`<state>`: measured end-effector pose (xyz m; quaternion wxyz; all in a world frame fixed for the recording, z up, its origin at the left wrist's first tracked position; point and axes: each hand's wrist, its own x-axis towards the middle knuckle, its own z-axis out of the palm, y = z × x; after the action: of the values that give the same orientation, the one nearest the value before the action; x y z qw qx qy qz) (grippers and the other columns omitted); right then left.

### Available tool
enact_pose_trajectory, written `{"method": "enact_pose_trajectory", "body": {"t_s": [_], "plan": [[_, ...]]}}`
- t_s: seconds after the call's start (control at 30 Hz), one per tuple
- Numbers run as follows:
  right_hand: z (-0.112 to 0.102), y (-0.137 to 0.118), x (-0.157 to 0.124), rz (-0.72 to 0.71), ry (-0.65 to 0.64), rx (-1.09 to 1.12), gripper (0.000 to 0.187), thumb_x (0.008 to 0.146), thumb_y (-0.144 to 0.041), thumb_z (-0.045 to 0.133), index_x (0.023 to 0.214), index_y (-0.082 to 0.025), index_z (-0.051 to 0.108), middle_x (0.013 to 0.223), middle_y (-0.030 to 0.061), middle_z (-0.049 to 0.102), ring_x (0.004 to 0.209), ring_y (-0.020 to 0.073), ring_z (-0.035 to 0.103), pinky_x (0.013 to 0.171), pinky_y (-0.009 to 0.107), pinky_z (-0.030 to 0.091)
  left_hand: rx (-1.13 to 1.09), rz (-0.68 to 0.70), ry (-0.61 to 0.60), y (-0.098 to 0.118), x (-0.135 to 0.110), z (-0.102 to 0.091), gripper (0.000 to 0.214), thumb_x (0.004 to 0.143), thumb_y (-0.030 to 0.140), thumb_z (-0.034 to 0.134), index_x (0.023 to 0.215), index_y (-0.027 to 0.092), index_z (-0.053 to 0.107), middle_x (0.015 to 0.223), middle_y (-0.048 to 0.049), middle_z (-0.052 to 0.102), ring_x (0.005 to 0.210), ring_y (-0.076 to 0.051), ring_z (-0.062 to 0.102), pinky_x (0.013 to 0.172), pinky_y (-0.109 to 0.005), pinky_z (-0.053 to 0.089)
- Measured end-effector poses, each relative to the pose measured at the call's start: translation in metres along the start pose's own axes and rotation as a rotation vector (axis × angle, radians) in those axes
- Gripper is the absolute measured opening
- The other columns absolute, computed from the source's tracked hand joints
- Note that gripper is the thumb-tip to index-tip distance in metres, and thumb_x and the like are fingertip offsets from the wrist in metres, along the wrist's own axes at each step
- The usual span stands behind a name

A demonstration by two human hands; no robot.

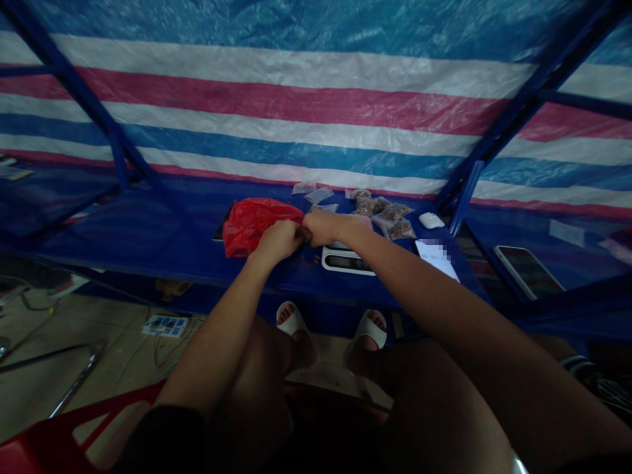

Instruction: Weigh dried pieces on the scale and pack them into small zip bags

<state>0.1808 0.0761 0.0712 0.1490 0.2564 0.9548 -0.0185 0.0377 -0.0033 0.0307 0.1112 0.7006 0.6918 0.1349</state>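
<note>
My left hand and my right hand meet over the blue shelf, both curled shut around a small dark item between them that I cannot make out. The left hand sits just beside a crumpled red plastic bag. Right under the right wrist lies a small white digital scale. Behind the hands lie empty clear pouches and several filled small bags of brown pieces.
A white earbud case, a white paper and a phone lie on the shelf at the right. A striped tarp hangs behind. Blue frame bars slant on both sides. On the floor are a power strip and a red stool.
</note>
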Motion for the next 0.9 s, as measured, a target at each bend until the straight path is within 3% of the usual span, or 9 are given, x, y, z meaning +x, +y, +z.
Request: {"method": "enact_pose_trajectory", "body": {"t_s": [0.2,0.33,0.43,0.57,0.77,0.9], "plan": [[-0.013,0.005,-0.015,0.002,0.06,0.096,0.026,0.09,-0.011,0.071,0.11,-0.007,0.087,0.102,0.0163,0.086,0.076,0.018,0.068,0.067,0.031,0.041,0.074,0.022,0.028,0.006,-0.006,-0.007,0.024,0.103,0.023,0.062,0.112,0.019,0.084,0.116,-0.0153,0.084,0.109,-0.03,0.08,0.095,-0.037,0.06],[-0.018,0.005,-0.021,-0.005,0.097,0.183,0.029,0.092,-0.012,0.071,0.117,-0.009,0.086,0.103,0.0132,0.086,0.075,0.0161,0.064,0.066,0.03,0.04,0.004,0.071,0.216,0.001,-0.015,-0.028,0.022,0.103,0.023,0.061,0.106,0.019,0.082,0.114,-0.0121,0.084,0.107,-0.028,0.078,0.097,-0.038,0.059],[-0.012,0.003,-0.016,-0.055,0.075,0.159,0.029,0.092,-0.008,0.068,0.113,-0.01,0.087,0.105,0.013,0.086,0.075,0.0157,0.064,0.069,0.03,0.041,0.006,-0.043,0.296,-0.008,-0.023,-0.041,0.023,0.104,0.024,0.06,0.105,0.019,0.082,0.115,-0.0117,0.085,0.106,-0.029,0.078,0.098,-0.04,0.06],[-0.002,0.001,-0.007,-0.072,0.067,0.14,0.03,0.09,-0.004,0.064,0.108,-0.011,0.088,0.106,0.0135,0.086,0.078,0.0165,0.066,0.071,0.03,0.041,0.069,-0.171,0.209,-0.02,-0.027,-0.04,0.023,0.102,0.023,0.061,0.105,0.023,0.084,0.114,-0.0096,0.086,0.109,-0.031,0.08,0.099,-0.042,0.061],[0.0,-0.003,-0.001,-0.054,0.067,0.125,0.028,0.091,-0.006,0.066,0.11,-0.008,0.086,0.106,0.0151,0.085,0.074,0.0162,0.063,0.067,0.031,0.04,0.073,-0.213,0.224,-0.028,-0.021,-0.035,0.027,0.104,0.025,0.06,0.113,0.024,0.085,0.121,-0.0098,0.086,0.117,-0.031,0.079,0.104,-0.041,0.061],[-0.003,-0.007,-0.001,0.011,-0.003,0.117,0.025,0.09,-0.009,0.07,0.109,-0.007,0.086,0.099,0.0138,0.084,0.071,0.0163,0.062,0.066,0.032,0.04,0.12,-0.213,0.153,-0.028,-0.019,-0.032,0.03,0.1,0.02,0.059,0.115,0.026,0.085,0.122,-0.0083,0.086,0.118,-0.03,0.079,0.103,-0.038,0.061]]}}
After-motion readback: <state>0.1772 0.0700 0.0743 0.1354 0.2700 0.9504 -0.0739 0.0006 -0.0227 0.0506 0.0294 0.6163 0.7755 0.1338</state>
